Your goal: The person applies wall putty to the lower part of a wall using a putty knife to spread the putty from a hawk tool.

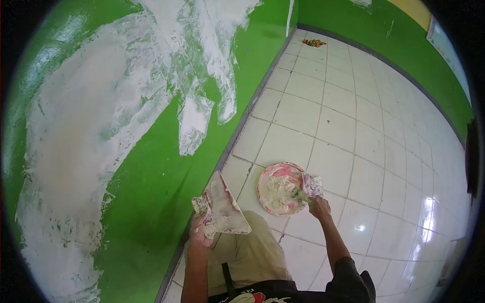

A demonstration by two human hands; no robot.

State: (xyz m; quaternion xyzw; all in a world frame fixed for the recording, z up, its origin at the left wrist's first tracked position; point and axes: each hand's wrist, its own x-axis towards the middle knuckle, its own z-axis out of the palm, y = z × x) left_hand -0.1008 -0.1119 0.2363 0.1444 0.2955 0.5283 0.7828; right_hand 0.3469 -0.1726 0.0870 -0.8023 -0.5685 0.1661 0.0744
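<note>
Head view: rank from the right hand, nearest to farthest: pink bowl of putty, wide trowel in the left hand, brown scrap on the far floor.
From the right hand:
1. Pink bowl of putty, on the floor tiles just left of the hand, which dips a scraper into it.
2. Wide trowel, farther left, held up by the left hand near the green wall.
3. Brown scrap, far up the floor by the wall.

A single fisheye view from the person's head looks steeply down and forward, its round frame dark at the corners. The green, white-plastered wall (pixel 101 151) fills nine to twelve o'clock, close by; the white tiled floor (pixel 364 136) runs away toward one o'clock. The person's own forearms enter at six o'clock.
</note>
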